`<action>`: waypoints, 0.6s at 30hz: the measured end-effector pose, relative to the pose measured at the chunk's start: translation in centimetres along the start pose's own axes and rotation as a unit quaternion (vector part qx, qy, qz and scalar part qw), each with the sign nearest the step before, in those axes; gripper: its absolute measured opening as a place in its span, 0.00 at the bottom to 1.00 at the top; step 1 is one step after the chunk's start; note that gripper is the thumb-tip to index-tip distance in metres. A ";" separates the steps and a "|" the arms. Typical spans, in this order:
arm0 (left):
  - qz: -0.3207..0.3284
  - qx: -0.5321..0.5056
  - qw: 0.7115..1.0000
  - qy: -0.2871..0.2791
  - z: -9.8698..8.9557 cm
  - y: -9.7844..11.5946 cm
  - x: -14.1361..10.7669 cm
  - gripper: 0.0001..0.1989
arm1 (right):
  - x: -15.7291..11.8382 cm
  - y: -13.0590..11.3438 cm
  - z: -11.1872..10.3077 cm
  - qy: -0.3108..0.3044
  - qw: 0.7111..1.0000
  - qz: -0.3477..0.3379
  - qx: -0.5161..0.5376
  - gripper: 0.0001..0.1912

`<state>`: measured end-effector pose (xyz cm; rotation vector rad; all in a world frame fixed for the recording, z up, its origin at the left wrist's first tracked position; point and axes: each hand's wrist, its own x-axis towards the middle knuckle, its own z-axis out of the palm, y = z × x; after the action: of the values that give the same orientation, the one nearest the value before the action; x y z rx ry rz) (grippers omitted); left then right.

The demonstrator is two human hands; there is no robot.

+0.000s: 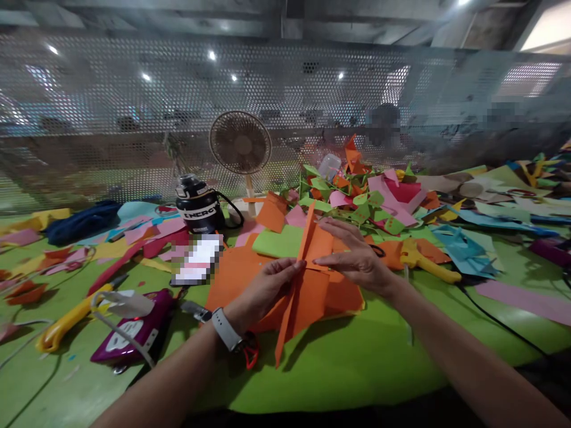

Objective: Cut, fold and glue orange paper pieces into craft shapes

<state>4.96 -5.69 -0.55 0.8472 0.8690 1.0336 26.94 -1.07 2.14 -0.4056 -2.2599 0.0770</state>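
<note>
Over the middle of the green table, my left hand (272, 285) pinches the edge of a folded orange sheet piece (307, 288), which stands up on its fold like a long narrow ridge. My right hand (352, 255) is at the right side of that piece, fingers stretched out and apart, with fingertips touching its surface. Beneath the hands lie flat orange sheets (232, 279) and a light green piece (279, 241). Scissors with a red handle (251, 351) show partly behind my left wrist.
A yellow glue gun (423, 264) with a black cord lies right. On the left are a purple power strip (129, 333) with a white plug and a yellow-handled tool (71, 315). A black jug (198, 205), a fan (241, 142) and heaped coloured scraps (357, 196) stand behind.
</note>
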 end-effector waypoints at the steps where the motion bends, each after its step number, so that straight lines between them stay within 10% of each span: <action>1: 0.003 0.010 1.000 0.002 0.0 0.0 0.0 0.14 | 0.0 0.0 0.0 -0.002 1.000 0.007 0.004 0.12; 18: 0.019 0.018 1.000 0.015 1.0 -0.1 -0.6 0.16 | 0.1 -0.5 -0.2 -0.009 0.997 0.072 0.038 0.08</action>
<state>5.71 -6.40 -0.10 0.8827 0.9018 1.0691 26.85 -1.57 2.41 -0.5269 -2.2344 0.2416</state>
